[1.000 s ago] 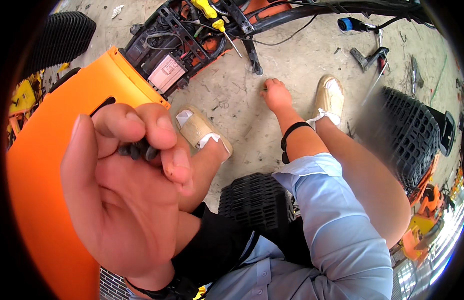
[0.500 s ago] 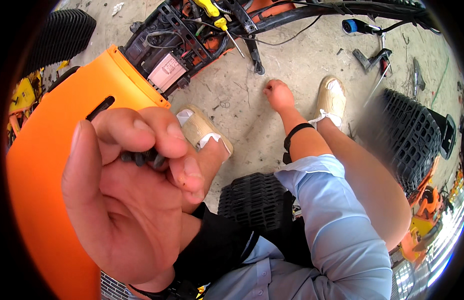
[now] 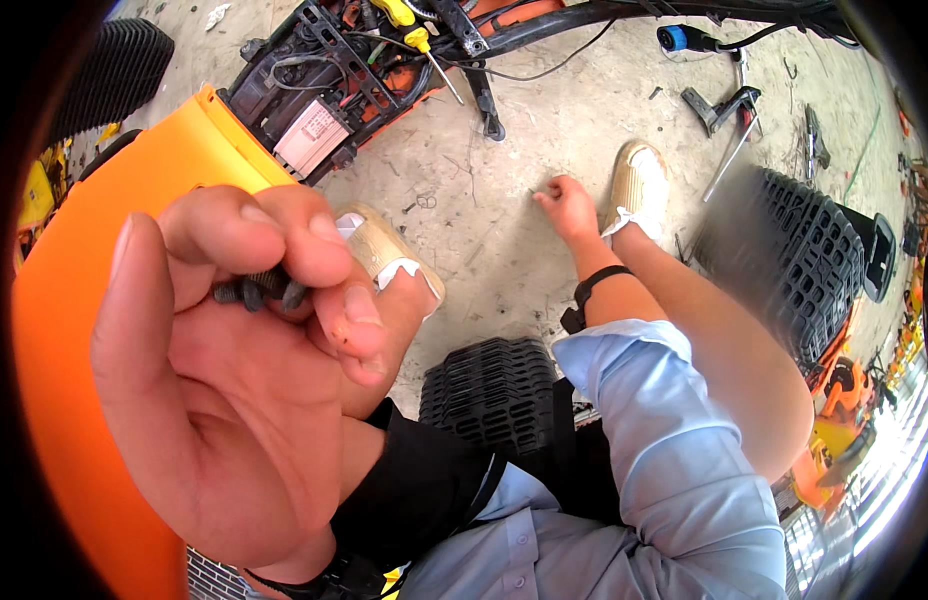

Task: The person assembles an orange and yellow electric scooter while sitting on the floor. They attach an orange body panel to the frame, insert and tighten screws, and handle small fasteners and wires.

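My left hand (image 3: pixel 254 380) is raised close in front of me, palm up. Its fingers curl round several small dark threaded bolts (image 3: pixel 252 291), partly hidden behind the fingertips. Lower down, my right hand (image 3: pixel 569 208) is just above the concrete floor, between my two feet and nearer the right one. Its thumb and fingers are pinched together. A tiny dark bit shows by those fingertips, too small to name. Left of it, a few small metal pieces (image 3: pixel 420 203) lie on the floor beside my left shoe (image 3: pixel 389 250).
An orange panel (image 3: pixel 104 330) fills the left side. Beyond it sits an opened machine frame (image 3: pixel 334 85) with wiring and a yellow-handled screwdriver (image 3: pixel 417 38). Tools, including a black-handled tool (image 3: pixel 719 108), lie at the far right. Black slatted plastic parts (image 3: pixel 489 395) stand near my legs.
My right hand has turned slightly, and its thumb now shows against the fingers. The whole view has shifted a little, moving the scene left. My left hand still holds the bolts.
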